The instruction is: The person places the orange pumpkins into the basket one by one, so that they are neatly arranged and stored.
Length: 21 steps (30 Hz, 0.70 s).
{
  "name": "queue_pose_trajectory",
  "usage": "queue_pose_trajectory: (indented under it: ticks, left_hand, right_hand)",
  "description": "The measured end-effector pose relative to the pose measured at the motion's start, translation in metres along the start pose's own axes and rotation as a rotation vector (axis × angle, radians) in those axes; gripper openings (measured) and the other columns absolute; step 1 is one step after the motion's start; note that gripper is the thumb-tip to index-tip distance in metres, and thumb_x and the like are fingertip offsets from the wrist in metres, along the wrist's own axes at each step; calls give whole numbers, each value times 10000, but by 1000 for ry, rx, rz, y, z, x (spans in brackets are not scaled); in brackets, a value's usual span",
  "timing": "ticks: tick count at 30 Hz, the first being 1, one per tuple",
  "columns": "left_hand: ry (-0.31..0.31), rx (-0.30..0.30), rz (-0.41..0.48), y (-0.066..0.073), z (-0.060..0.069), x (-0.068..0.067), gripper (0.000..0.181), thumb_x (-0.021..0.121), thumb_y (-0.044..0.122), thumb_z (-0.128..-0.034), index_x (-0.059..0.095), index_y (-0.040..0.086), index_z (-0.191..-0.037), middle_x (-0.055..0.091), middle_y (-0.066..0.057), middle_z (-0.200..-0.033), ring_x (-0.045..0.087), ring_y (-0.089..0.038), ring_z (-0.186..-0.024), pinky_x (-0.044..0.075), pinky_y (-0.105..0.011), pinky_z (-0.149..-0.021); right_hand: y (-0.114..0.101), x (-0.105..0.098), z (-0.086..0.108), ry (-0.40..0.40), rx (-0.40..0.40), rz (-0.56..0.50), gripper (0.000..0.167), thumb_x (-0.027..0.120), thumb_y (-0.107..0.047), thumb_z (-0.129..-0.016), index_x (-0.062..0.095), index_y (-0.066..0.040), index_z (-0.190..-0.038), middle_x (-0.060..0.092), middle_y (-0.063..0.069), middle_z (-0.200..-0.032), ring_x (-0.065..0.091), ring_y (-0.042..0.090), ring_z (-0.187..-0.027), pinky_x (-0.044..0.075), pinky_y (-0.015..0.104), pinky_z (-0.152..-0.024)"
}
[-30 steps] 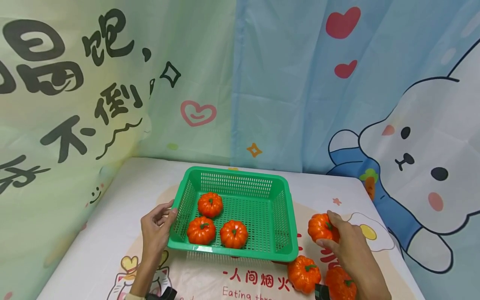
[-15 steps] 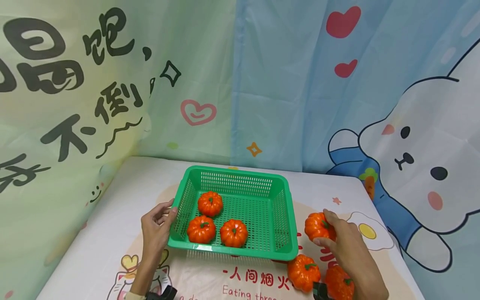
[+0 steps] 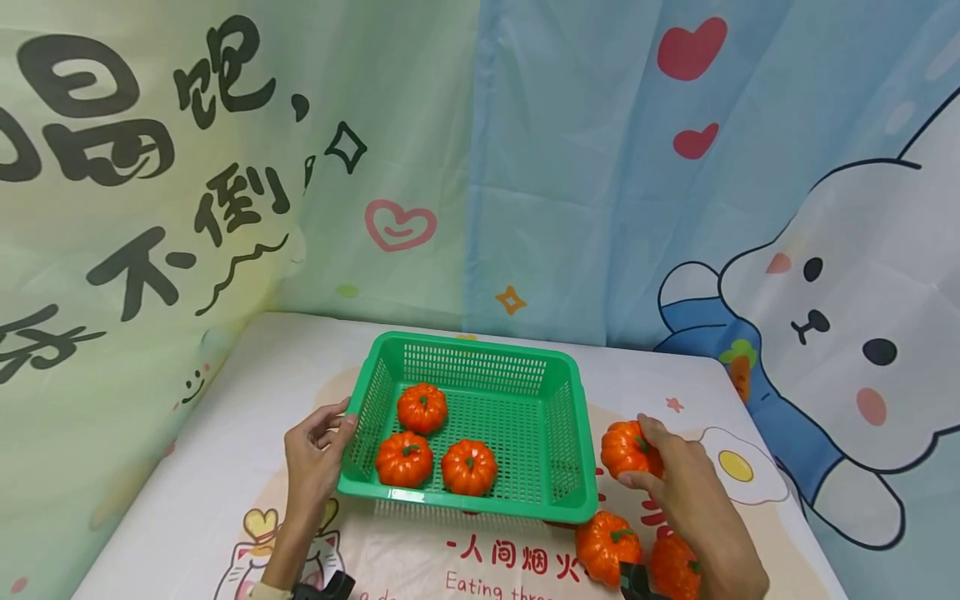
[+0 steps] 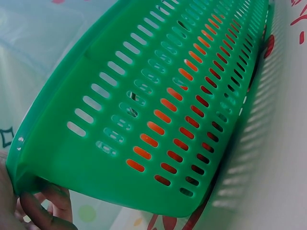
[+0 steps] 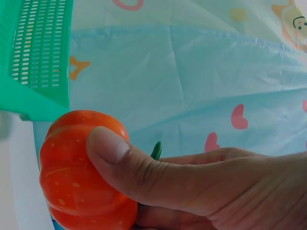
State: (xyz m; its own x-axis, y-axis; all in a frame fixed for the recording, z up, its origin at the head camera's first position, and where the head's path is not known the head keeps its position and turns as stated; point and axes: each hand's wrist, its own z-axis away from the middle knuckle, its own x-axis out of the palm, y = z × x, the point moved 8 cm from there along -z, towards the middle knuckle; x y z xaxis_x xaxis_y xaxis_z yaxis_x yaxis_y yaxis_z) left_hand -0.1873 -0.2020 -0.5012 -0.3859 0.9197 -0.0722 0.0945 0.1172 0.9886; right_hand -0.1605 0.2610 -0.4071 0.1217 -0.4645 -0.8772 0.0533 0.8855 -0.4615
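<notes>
A green plastic basket (image 3: 525,510) stands on the table with three small orange pumpkins inside: a back one (image 3: 422,408), a front left one (image 3: 404,459) and a front middle one (image 3: 468,467). My left hand (image 3: 311,458) grips the basket's left rim; in the left wrist view its fingers (image 4: 53,211) curl under that rim. Right of the basket, my right hand (image 3: 686,483) holds another pumpkin (image 3: 624,447) between thumb and fingers. The right wrist view shows the thumb across this pumpkin (image 5: 72,177), its green stem beside the hand.
Two more pumpkins lie at the front right, one (image 3: 607,547) near the basket's corner and another (image 3: 675,567) partly behind my right wrist. The printed tablecloth (image 3: 262,400) covers the table, and a cartoon-printed curtain (image 3: 547,183) hangs behind it.
My right hand has moved a little left with its pumpkin, closer to the basket's right side. The left hand, the basket and the pumpkins inside it stay as they were.
</notes>
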Motion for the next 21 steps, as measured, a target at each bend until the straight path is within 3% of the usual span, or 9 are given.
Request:
queue_pose_trajectory:
  ticks: [11, 21]
  left_hand:
    - [2, 2, 2, -1, -1, 0, 287, 760, 103, -1028, 779, -8, -1292, 778, -76, -972, 710, -100, -688, 552, -165, -666]
    - [-1, 11, -1, -1, -1, 0, 290, 761, 90, -1024, 775, -17, -1292, 784, -133, -992, 711, -108, -679, 546, -170, -654]
  right_hand:
    - [-11, 3, -3, 0, -43, -27, 913, 886, -169, -896, 409, 64, -1638, 499, 349, -1611, 630, 461, -1259, 614, 537, -1002]
    - [-18, 5, -4, -10, -61, -26, 926, 888, -189, -895, 403, 66, -1641, 530, 337, -1592, 623, 469, -1298, 591, 560, -1039]
